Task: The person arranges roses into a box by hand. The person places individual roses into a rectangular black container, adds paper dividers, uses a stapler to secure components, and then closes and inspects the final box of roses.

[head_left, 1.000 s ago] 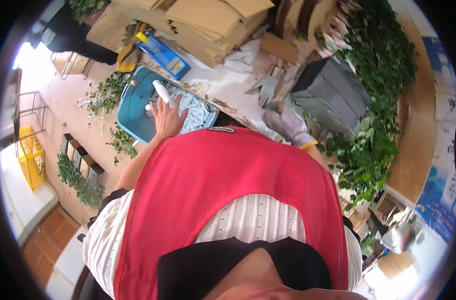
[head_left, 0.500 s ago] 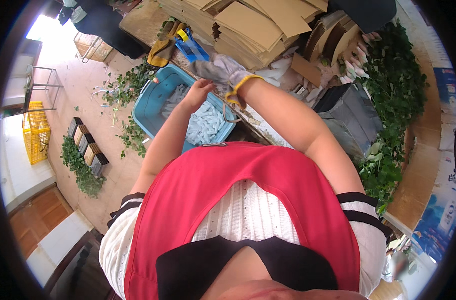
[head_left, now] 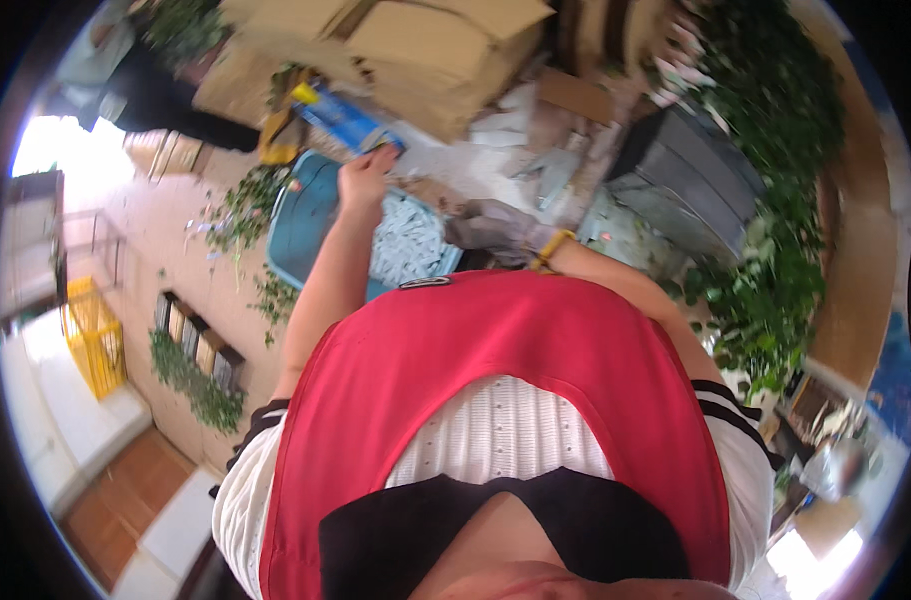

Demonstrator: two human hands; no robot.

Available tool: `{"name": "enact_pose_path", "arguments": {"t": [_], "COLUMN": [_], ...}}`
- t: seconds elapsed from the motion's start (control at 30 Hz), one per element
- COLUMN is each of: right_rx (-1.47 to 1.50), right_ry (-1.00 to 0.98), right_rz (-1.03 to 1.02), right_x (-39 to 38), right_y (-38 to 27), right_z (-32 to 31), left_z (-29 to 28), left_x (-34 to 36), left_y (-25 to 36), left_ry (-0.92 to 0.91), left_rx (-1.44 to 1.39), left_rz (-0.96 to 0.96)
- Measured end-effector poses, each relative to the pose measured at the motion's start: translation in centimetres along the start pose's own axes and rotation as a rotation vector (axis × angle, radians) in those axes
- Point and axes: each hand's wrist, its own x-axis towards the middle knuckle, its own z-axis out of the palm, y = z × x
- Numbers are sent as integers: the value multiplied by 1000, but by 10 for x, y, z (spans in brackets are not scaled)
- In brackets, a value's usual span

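My bare left hand (head_left: 363, 178) reaches over the blue tub (head_left: 293, 225). Its fingers are closed at the near end of a long blue object with a yellow end (head_left: 340, 122), whose kind I cannot make out. In the tub lie many small pale tube-shaped pieces (head_left: 407, 240). My right hand (head_left: 497, 228) wears a grey work glove with a yellow cuff. It hovers close to the tub's right side, low near my red apron (head_left: 495, 320). Blur smears its fingers, so whether it holds anything is unclear.
Stacked cardboard (head_left: 425, 50) fills the far side. A dark grey container (head_left: 680, 175) stands to the right, beside a heap of green leafy stems (head_left: 775, 120). On the floor at left are a yellow crate (head_left: 95, 325) and cut greenery (head_left: 200, 385). A person (head_left: 160, 95) stands at far left.
My left hand has moved away from me, from over the tub to the blue object. My gloved right hand has drawn back toward me and right. The whole view has turned.
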Motion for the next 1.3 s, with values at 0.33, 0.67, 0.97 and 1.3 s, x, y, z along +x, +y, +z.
{"name": "enact_pose_path", "arguments": {"t": [0.33,0.67,0.97,1.3], "right_rx": [-699,428,167,-689], "right_ry": [864,1555,1531,1385], "right_rz": [-30,-775,-443,-193], "right_x": [-219,-313,-327,-347], "right_y": [-63,-66,-37,-37], "right_z": [34,-14,-40,-22], "left_z": [102,467,595,593], "left_x": [-68,-148,-54,-90], "left_y": [105,218,185,207], "left_ry": [-1149,-740,-1628,-1323], "left_rx": [-14,965,1692,1890], "left_rz": [76,1822,419,1449]}}
